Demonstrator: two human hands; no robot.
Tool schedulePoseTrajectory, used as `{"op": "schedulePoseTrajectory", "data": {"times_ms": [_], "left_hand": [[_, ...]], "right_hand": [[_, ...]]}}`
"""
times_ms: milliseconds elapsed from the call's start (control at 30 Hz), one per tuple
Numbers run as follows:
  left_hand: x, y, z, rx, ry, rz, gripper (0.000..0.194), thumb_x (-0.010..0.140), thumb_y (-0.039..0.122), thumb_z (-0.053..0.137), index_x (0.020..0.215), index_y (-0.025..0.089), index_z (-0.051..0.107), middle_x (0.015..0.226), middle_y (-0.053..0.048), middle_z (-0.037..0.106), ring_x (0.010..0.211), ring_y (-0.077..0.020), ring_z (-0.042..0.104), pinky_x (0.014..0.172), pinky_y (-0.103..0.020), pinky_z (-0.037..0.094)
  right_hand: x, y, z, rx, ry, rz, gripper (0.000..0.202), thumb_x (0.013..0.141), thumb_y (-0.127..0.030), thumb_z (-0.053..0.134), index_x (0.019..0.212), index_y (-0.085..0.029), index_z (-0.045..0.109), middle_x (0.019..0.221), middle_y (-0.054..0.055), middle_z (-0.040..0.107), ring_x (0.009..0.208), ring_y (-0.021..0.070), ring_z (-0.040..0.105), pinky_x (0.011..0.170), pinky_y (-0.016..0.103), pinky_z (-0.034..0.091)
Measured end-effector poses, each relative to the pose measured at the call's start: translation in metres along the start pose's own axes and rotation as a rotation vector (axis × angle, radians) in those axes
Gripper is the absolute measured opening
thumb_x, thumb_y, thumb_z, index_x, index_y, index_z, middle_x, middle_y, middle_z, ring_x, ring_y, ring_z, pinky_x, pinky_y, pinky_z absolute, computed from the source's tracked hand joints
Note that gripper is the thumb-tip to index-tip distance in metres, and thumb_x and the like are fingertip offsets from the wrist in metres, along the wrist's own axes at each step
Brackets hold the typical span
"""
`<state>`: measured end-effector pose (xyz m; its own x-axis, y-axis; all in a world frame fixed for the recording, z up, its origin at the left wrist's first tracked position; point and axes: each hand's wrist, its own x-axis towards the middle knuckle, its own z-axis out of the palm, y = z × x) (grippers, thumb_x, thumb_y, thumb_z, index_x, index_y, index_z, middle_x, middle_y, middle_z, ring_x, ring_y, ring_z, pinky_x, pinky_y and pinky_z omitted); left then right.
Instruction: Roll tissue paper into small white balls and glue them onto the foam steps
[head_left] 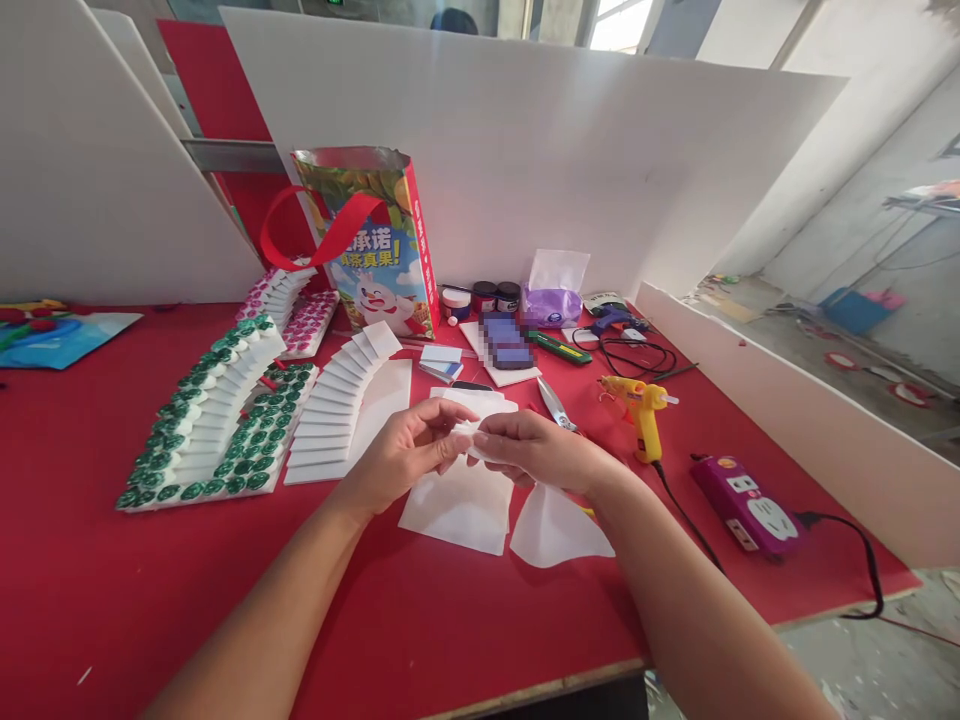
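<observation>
Between the fingertips of both hands is a small, crumpled piece of white paper (466, 429). My left hand (409, 442) pinches it from one side with thumb and fingers, while my right hand (532, 448) grips the other side. The fingers hide much of its shape. Below the hands lie white sheets (456, 515) on the red table, and a loose, curved white sheet (556, 532) rests under my right wrist. To the left stands a stepped white foam piece (321, 430), beside a similar one edged with green rosettes (247, 465).
A yellow glue gun (643, 420) and a purple power strip (750, 505) with cords lie at the right. Scissors (556, 405), a phone (506, 342), a green cutter (559, 347) and a purple tissue pack (553, 305) are behind. A printed bag (382, 270) stands before white boards (525, 150).
</observation>
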<state>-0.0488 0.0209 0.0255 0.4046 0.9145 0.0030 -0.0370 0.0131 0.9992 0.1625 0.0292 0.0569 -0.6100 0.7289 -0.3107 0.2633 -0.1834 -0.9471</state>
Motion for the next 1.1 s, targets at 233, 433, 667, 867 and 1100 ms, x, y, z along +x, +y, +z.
{"op": "schedulePoseTrajectory", "data": {"times_ms": [233,433,667,867,1100], "left_hand": [[0.0,-0.002,-0.003,-0.058,-0.114,-0.058,0.025,0.081,0.034,0.082,0.086,0.018,0.062,0.072,0.001,0.062,0.061,-0.0095,0.053,0.055,-0.022,0.036],[0.002,-0.011,-0.002,-0.222,-0.046,-0.033,0.029,0.077,0.029,0.085,0.078,0.017,0.059,0.071,0.004,0.054,0.056,-0.0055,0.042,0.052,-0.02,0.03],[0.002,-0.01,0.001,-0.182,0.02,-0.011,0.028,0.079,0.028,0.083,0.079,0.018,0.057,0.078,0.004,0.051,0.059,-0.0055,0.041,0.055,-0.021,0.033],[0.002,-0.011,-0.002,0.024,0.037,-0.012,0.022,0.085,0.035,0.077,0.092,0.018,0.066,0.078,0.002,0.057,0.061,-0.0077,0.047,0.058,-0.023,0.037],[0.004,-0.007,0.0,0.064,0.004,0.066,0.025,0.081,0.037,0.081,0.081,0.018,0.066,0.074,0.001,0.061,0.066,-0.012,0.056,0.061,-0.025,0.044]], "right_hand": [[-0.004,-0.003,-0.001,-0.079,-0.105,-0.004,0.044,0.091,-0.059,0.064,0.09,-0.015,0.065,0.065,-0.007,0.039,0.055,0.0064,0.031,0.05,0.024,0.024],[-0.001,-0.002,-0.001,-0.041,-0.044,-0.074,0.035,0.081,-0.048,0.076,0.087,-0.015,0.065,0.066,-0.007,0.047,0.058,0.0069,0.036,0.053,0.024,0.027],[0.005,0.006,0.003,0.051,-0.037,-0.075,0.031,0.082,-0.044,0.075,0.083,-0.016,0.062,0.072,0.0,0.065,0.056,0.0099,0.055,0.056,0.025,0.041],[0.004,0.007,0.0,0.042,-0.028,-0.026,0.04,0.089,-0.054,0.068,0.082,-0.016,0.06,0.064,-0.005,0.049,0.053,0.0066,0.043,0.051,0.023,0.034],[0.002,0.003,-0.003,0.032,-0.016,0.025,0.033,0.09,-0.047,0.066,0.082,-0.015,0.062,0.063,-0.006,0.046,0.051,0.0055,0.036,0.049,0.024,0.027]]}}
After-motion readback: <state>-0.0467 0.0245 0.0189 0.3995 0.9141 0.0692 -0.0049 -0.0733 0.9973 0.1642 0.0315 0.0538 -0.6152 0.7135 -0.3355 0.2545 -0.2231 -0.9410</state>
